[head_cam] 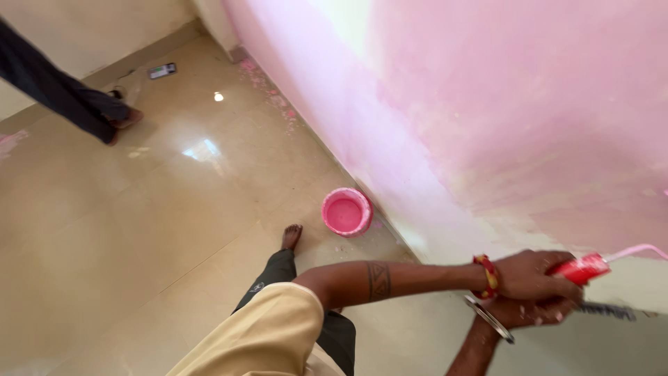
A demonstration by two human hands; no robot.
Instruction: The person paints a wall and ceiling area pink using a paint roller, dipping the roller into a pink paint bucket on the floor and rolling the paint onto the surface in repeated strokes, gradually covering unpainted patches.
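Roller handle, red, sits at four o'clock, gripped by the left hand; right hand curls below, its fingers partly hidden; roller head cut off.

1. The wall in front of me is mostly pink, with pale unpainted patches near its base and at the top.
2. The floor is glossy beige tile, reflecting light in bright spots.
3. Pink spatter dots the floor along the wall's foot.
4. A cream wall closes the far side.
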